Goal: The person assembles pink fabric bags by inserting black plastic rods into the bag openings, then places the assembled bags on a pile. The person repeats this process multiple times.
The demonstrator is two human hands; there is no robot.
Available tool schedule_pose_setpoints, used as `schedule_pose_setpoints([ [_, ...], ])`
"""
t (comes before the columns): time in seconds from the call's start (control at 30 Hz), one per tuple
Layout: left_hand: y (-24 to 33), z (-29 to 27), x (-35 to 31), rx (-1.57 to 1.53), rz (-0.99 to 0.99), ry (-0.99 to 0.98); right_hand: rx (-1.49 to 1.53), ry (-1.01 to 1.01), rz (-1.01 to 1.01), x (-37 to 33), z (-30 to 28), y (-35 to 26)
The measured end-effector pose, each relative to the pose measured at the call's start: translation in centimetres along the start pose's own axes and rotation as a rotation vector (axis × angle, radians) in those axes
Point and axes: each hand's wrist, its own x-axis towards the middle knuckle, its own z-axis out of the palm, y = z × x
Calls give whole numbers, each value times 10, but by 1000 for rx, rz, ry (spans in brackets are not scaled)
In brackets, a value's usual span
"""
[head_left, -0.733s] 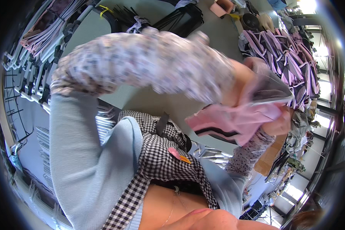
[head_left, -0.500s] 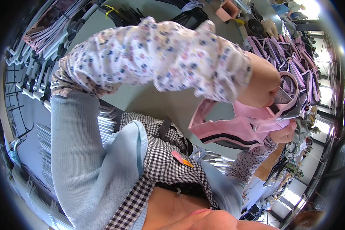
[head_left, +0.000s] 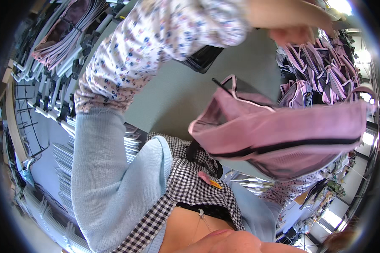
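A pink bag (head_left: 278, 130) with dark mesh panels, a black band and pale piping is held up before my chest, its thin strap loop at the right end. My right sleeve (head_left: 297, 185) runs up behind it. The bag covers my right hand; it stays aloft on that side with my left hand away from it. Far up at the right, my left hand (head_left: 297, 33) is smeared by motion at the top of a pile of similar pink and dark pieces (head_left: 321, 71). How its fingers lie does not show.
A grey-green table (head_left: 177, 101) lies under my left arm, with a black stack (head_left: 204, 59) on it. At the left stand racks of pale metal tubes (head_left: 50, 84) and a bundle of pink-edged pieces (head_left: 67, 33). More stacked tubes (head_left: 63, 164) lie beside my left elbow.
My left hand has left the pink bag and moved up and away to the pile. The bag has swung nearer, spreading wider and now covering my right hand.
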Motion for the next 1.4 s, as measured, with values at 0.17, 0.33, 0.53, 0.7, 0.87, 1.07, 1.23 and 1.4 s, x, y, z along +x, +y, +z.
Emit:
schedule_pose_setpoints([
  [0.17, -195, -60, -46, 711, -70, 361, 66, -70, 245, -32, 59, 138],
  [0.33, -302, -15, -71, 981, -443, 164, 45, -272, 220, -147, 90, 206],
  [0.53, -340, 23, -28, 971, -796, 194, -621, -950, 51, -238, 159, 61],
  [0.7, -364, 30, -11, 983, -838, 208, -502, -934, 294, -346, 124, 86],
  [0.87, -357, -3, -8, 997, -932, 536, -369, -752, 338, -395, 67, 121],
  [1.07, -349, 50, 12, 969, -894, 203, -303, -143, 665, -401, 32, 97],
  [1.23, -368, 37, 24, 836, -980, 233, -162, -123, 585, -348, 49, 50],
  [1.4, -343, 17, 49, 164, -965, 314, -1, -21, 328, -279, 81, 44],
])
